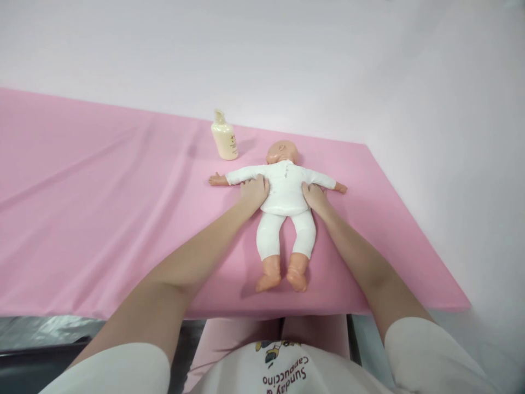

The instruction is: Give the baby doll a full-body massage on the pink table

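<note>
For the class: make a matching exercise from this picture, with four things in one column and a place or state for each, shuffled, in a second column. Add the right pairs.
Column one:
1. doll
2. lotion bottle
3. left hand
4. right hand

Column two:
A. stands upright beyond the doll's outstretched arm
B. pressed on the side of the doll's body nearer the room wall
C. lies stretched out with arms spread on the pink sheet
D. pressed on the side of the doll's body nearer the bottle

Pairs: 1-C, 2-A, 3-D, 4-B

White short-sleeved tee (printed lettering).
</note>
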A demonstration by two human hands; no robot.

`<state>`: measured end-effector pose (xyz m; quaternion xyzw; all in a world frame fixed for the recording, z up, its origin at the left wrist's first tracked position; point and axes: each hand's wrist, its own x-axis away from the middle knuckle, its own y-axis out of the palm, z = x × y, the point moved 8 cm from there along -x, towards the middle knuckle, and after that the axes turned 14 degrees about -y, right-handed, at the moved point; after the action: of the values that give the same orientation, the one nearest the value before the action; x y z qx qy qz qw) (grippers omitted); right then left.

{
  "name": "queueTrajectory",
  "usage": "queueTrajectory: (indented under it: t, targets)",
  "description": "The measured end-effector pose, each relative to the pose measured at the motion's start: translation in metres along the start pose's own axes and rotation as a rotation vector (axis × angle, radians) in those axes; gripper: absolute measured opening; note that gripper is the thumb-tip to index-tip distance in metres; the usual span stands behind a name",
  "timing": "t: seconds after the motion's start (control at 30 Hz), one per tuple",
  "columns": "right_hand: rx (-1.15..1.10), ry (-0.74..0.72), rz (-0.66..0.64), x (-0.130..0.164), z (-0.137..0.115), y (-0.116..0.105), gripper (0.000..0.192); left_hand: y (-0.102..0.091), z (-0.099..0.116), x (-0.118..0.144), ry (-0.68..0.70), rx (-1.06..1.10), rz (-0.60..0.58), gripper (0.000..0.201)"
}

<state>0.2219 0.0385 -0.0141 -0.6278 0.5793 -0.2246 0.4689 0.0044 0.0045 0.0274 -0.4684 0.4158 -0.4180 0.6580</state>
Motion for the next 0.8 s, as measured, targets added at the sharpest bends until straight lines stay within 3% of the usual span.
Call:
queueTrajectory:
  t: [0.37,0.53,0.8]
  targets:
    - [-0.039,-0.003,0.007,-0.001,0.003,0.002,0.065,0.007,-0.008,-0.004,-0.061,0.170,0.006,0.046]
    - [-0.031,0.034,0.035,0.000,0.006,0.003,0.067,0.011,-0.010,-0.006,-0.036,0.268,0.034,0.058]
    - [-0.080,0.052,0.073,0.000,0.007,0.003,0.066,0.023,-0.011,-0.013,0.001,0.288,-0.039,0.069]
